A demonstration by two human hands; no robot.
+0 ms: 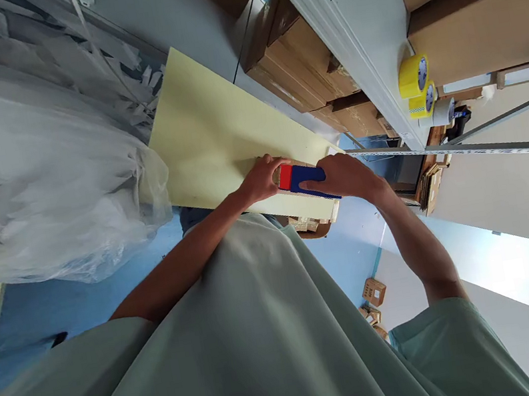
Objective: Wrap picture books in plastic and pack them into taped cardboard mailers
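A blue box with a red end (310,174) is between my hands, above a pale yellow tabletop (204,123). My right hand (348,176) grips its blue part, with the thumb laid across the face. At the red end, my left hand (261,178) has its fingers and thumb curved round the box. Just beyond the box, something light brown shows partly behind it; I cannot make out what it is.
A large bundle in clear plastic (47,173) lies left of the tabletop. Cardboard boxes (295,51) stand along the far edge under a white shelf (342,29). Yellow tape rolls (412,76) sit on that shelf. A blue floor (117,256) shows below.
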